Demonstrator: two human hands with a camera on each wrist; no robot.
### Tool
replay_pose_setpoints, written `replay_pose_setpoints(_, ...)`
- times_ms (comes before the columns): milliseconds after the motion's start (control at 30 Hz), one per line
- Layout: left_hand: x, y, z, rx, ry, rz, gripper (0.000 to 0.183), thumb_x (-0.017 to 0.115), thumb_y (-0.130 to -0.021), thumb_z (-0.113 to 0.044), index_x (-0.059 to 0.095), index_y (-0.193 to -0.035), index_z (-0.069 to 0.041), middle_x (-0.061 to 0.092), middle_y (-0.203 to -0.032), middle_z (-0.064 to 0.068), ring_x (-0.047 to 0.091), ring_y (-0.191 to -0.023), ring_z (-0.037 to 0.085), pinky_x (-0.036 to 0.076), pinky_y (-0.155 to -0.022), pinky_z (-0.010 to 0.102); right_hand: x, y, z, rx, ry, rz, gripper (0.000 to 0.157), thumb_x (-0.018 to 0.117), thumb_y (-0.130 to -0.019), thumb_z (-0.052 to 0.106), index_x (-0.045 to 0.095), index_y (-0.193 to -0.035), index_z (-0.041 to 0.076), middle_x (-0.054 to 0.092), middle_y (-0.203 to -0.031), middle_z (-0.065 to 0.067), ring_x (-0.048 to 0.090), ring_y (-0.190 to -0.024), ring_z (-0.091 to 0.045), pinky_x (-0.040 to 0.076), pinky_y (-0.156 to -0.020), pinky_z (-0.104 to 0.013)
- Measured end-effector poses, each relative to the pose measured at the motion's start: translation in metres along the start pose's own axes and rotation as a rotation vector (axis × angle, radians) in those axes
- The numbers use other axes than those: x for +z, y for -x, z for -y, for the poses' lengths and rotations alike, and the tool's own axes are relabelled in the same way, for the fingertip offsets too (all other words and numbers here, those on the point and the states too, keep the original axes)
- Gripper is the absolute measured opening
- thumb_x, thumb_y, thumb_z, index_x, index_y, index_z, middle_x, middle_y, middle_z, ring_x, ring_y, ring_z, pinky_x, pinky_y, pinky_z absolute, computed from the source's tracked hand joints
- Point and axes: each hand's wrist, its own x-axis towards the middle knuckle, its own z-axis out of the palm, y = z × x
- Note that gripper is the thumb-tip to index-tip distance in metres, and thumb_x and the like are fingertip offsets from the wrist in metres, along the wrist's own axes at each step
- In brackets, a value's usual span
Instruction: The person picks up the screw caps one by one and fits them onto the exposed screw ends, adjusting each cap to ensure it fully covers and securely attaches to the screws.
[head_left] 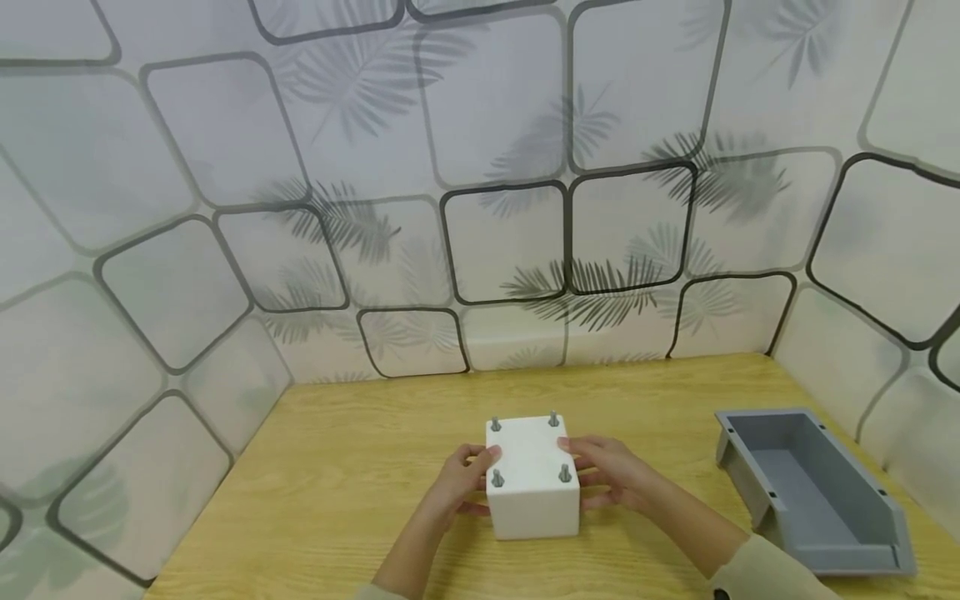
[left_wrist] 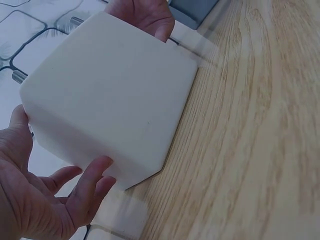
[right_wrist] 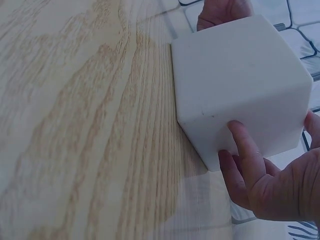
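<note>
Along the left side of the white block: left hand, thumb over the top edge, fingers bent against the side wall; grips with thumb and fingers apart.
Along the right side of the block: right hand, mirrored, thumb on the top edge, fingers somewhat spread down the side; grips too.
Block position: between both hands, toward the near part of the table, upright; base looks seated on the wood, bottom edge meeting it in both wrist views.
Block top: four metal bolts, one near each corner, all pointing up.
Progress, done: bolts in place at all four corners, both hands set on the block; looks like mid-handling, not finished.
Progress, left: hands not yet off the block; anything beyond that, can't tell.
Arm pose: both forearms reach in from the near side, angled inward to the block; wrists low, beside it.
Sleeves: light right cuff near-right of block; left cuff just a sliver, near-left.
Right of block: gray bin, well apart, long side slanting.
Behind block: patterned wall, frames and leaves.
</note>
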Motion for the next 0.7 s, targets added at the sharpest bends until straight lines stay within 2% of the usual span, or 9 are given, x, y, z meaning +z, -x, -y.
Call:
replay_pose_setpoints(267,0.007,-0.002,0.001,0.005,-0.010,-0.005,0.062,0.057,-0.091,-0.044,0.041,-0.127,0.003,0.056,-0.104,0.017,0.063,-0.080,0.019,0.059,-0.061,0.044,-0.005,0.005,-0.002,-0.010,0.018,-0.007,0.068,0.061,-0.087,0.045,0.043,-0.132,-0.003,0.055,-0.119,-0.024,0.063,-0.095,-0.030,0.058,-0.069,-0.048)
replay_pose_setpoints(500,0.013,-0.002,0.002,0.003,-0.001,-0.003,0.060,0.057,-0.091,-0.042,0.041,-0.127,0.003,0.054,-0.104,0.018,0.061,-0.082,0.020,0.059,-0.061,0.044,-0.010,0.006,-0.004,-0.002,0.016,-0.012,0.060,0.061,-0.087,0.045,0.049,-0.124,0.000,0.058,-0.114,-0.019,0.064,-0.091,-0.027,0.058,-0.068,-0.045)
replay_pose_setpoints(700,0.017,-0.003,0.003,-0.005,0.001,0.003,0.059,0.057,-0.091,-0.040,0.041,-0.127,0.003,0.053,-0.104,0.017,0.061,-0.082,0.021,0.059,-0.061,0.044,-0.012,0.011,-0.005,0.002,0.011,-0.015,0.064,0.060,-0.088,0.043,0.045,-0.130,-0.002,0.057,-0.112,-0.020,0.062,-0.091,-0.027,0.058,-0.066,-0.043)
